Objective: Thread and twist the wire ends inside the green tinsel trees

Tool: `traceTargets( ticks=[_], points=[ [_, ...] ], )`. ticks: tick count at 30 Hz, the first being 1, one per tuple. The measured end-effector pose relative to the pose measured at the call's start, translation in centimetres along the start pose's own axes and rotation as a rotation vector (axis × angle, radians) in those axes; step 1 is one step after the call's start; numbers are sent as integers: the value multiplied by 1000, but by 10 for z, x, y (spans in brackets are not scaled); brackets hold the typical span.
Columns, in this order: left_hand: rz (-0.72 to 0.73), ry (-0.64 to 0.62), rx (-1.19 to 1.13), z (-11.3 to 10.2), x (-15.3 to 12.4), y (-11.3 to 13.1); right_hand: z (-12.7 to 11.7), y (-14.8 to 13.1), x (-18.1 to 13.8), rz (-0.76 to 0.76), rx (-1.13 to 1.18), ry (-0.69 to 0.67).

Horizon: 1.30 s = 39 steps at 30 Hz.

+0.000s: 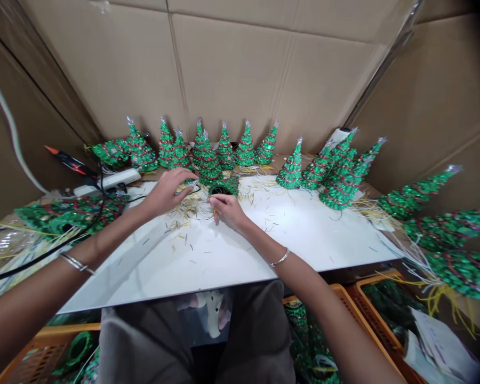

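Note:
My right hand (229,210) pinches thin wires close to a green tinsel Christmas tree (231,185) that lies on its side, its dark hollow base facing me. My left hand (171,189) hovers just left of that base, fingers apart and curved, with nothing visible in them. A dark thin wire runs between the two hands. Yellow and white wire scraps (184,209) are strewn over the white board (224,261) around and below the hands. Directly behind stands an upright tinsel tree (209,162) with red garland.
Several finished-looking trees (245,144) line the cardboard back wall (232,69). More trees lie on both sides, trailing wires. A black-and-orange soldering iron (70,161) and a power strip (108,182) are at left. Orange baskets (378,306) holding green pieces sit below the board.

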<state>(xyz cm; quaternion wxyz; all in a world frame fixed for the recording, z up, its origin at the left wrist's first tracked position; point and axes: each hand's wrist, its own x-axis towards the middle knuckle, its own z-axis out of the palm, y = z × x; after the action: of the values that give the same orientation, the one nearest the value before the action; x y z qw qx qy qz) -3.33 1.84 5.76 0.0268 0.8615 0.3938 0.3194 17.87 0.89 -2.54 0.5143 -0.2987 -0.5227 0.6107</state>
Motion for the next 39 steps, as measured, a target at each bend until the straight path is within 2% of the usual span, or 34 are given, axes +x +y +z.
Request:
traceTargets(
  ticks=[1, 3, 6, 10, 15, 22, 28, 39],
  points=[
    [8, -2, 30, 5, -2, 8, 1, -1, 0, -1, 15, 4],
    [-81, 62, 13, 15, -4, 18, 1, -3, -1, -7, 33, 9],
    [-290, 56, -196, 32, -7, 21, 1, -3, -2, -30, 31, 17],
    [-406, 38, -488, 49, -11, 20, 0, 0, -1, -40, 8, 26],
    [-447, 126, -588, 59, -10, 30, 1, 0, -2, -31, -36, 42],
    [-450, 218, -552, 65, -7, 36, 2, -3, -4, -69, -35, 43],
    [-516, 285, -682, 73, -10, 37, 2, -1, -2, -68, -33, 51],
    [-566, 277, -753, 77, -11, 33, 2, -3, -2, -55, -72, 42]
  ],
)
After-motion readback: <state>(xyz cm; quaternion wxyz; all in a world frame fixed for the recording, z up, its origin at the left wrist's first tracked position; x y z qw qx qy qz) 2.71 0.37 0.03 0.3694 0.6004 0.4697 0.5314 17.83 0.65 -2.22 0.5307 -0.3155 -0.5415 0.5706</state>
